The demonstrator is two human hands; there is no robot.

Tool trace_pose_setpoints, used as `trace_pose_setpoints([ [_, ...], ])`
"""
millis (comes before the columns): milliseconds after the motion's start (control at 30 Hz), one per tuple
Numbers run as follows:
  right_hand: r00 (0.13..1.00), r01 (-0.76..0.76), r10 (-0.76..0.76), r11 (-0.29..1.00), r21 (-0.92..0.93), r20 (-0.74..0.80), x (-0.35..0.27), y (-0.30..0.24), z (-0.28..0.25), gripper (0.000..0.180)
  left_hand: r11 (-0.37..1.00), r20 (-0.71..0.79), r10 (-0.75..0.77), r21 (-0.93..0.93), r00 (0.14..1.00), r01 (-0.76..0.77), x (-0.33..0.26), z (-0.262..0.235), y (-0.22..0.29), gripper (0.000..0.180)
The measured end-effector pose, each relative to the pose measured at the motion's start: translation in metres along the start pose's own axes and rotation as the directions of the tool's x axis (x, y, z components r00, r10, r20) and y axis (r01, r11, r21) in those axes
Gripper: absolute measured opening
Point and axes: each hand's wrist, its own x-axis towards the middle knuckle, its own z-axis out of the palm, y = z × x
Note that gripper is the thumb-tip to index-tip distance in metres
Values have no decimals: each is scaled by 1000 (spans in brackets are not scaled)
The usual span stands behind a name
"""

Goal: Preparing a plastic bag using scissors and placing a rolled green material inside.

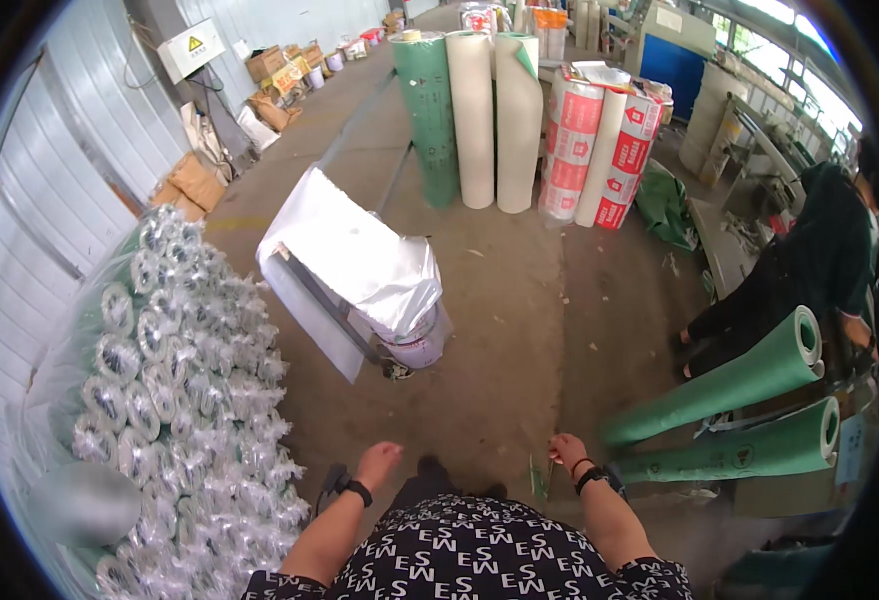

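Observation:
My left hand (379, 463) hangs in front of my body with its fingers curled in and nothing seen in them. To its left rises a large pile of rolls wrapped in clear plastic (164, 400). My right hand (565, 452) is loosely closed too, with nothing visible in the fingers. A thin green strip (538, 478) shows just beside it; whether the two touch I cannot tell. Two green rolls (729, 375) lean to the right of that hand. Ahead, a white sheet (344, 240) drapes over a slanted frame above a white bucket (417, 345).
Tall green and cream rolls (472, 120) stand upright farther off, beside red-and-white wrapped rolls (619, 150). At right, a person in dark clothes (809, 250) bends near a bench. Boxes and bags (194, 185) line the left wall under a grey electrical box (190, 47).

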Motion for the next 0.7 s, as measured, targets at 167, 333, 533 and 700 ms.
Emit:
trace_pose_setpoints([
  [167, 978, -182, 189, 980, -80, 86, -19, 21, -7, 21, 872, -19, 269, 429, 963, -235, 107, -8, 95, 28],
  [333, 910, 404, -36, 313, -860, 414, -55, 131, -16, 20, 1000, -70, 0, -25, 998, -2, 266, -34, 80, 21],
  [533, 941, -7, 261, 648, -762, 213, -88, 58, 51, 31, 810, -247, -482, -491, 840, 320, 344, -49, 88, 44],
  [700, 831, -513, 544, 830, -218, 118, 14, -59, 144, 21, 598, -106, -490, -763, 865, 246, 377, -55, 71, 46],
])
